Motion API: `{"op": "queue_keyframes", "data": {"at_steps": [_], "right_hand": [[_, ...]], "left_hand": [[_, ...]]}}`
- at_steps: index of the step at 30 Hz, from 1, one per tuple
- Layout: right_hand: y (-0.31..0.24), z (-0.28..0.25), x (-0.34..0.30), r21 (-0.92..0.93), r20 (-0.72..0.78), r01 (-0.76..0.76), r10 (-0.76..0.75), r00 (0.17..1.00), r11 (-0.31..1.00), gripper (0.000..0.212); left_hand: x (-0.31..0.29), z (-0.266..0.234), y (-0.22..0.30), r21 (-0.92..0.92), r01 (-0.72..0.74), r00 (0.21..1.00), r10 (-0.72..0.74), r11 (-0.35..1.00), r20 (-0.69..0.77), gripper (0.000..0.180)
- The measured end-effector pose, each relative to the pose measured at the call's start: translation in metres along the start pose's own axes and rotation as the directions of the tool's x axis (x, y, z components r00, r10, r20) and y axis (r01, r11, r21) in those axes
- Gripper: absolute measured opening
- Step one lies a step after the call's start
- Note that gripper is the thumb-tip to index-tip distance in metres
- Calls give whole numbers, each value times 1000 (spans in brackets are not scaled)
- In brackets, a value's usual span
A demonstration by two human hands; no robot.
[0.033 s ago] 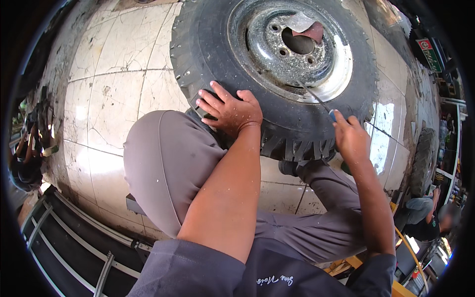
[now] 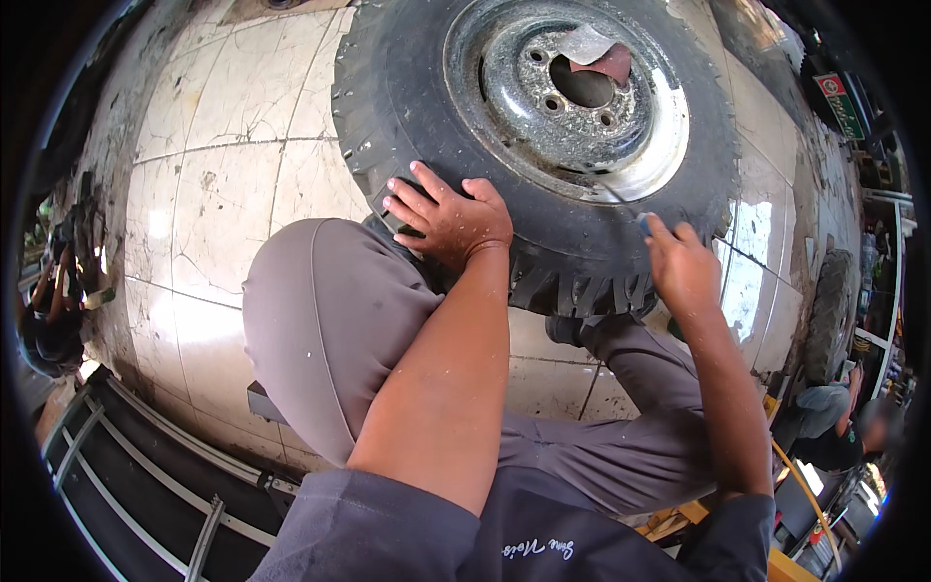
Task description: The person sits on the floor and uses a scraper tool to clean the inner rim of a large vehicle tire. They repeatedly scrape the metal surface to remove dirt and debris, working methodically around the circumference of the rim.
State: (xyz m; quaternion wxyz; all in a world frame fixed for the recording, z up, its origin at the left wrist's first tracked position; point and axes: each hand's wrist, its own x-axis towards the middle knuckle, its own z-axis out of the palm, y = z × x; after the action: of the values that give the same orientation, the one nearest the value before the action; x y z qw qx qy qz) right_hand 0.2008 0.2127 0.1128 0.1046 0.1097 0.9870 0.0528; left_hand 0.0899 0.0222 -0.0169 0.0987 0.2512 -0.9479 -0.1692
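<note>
A black tyre (image 2: 407, 116) with chunky tread lies on its side, mounted on a worn, scraped steel rim (image 2: 500, 114). My left hand (image 2: 451, 215) rests on the tyre's near-left sidewall, fingers spread, holding nothing. In my right hand (image 2: 685, 272) is a screwdriver (image 2: 644, 224) with a blue handle. Its thin shaft points at the rim's near edge, blurred, and I cannot tell whether the tip touches. Folded sandpaper (image 2: 608, 64), grey on one face and reddish on the other, lies at the rim's centre hole.
Cracked, stained pale tiles (image 2: 228, 209) make up the floor. My bent knee (image 2: 320, 320) stands close to the tyre's near-left side. A metal-framed black rack (image 2: 165, 475) is at lower left. Another tyre (image 2: 829, 315) stands at right, near a seated person (image 2: 839, 427).
My right hand and the screwdriver have shifted slightly left. The shaft is now smeared by motion. My left hand has stayed on the tyre.
</note>
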Motion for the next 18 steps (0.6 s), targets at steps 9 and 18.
{"op": "queue_keyframes", "data": {"at_steps": [9, 18], "right_hand": [[7, 5, -7, 38, -34, 1, 0, 999, 999, 31], [46, 9, -1, 147, -113, 70, -53, 992, 987, 34]], "left_hand": [[-1, 2, -3, -8, 5, 1000, -4, 1000, 16, 73], [2, 0, 1, -13, 9, 1000, -9, 1000, 21, 73]]}}
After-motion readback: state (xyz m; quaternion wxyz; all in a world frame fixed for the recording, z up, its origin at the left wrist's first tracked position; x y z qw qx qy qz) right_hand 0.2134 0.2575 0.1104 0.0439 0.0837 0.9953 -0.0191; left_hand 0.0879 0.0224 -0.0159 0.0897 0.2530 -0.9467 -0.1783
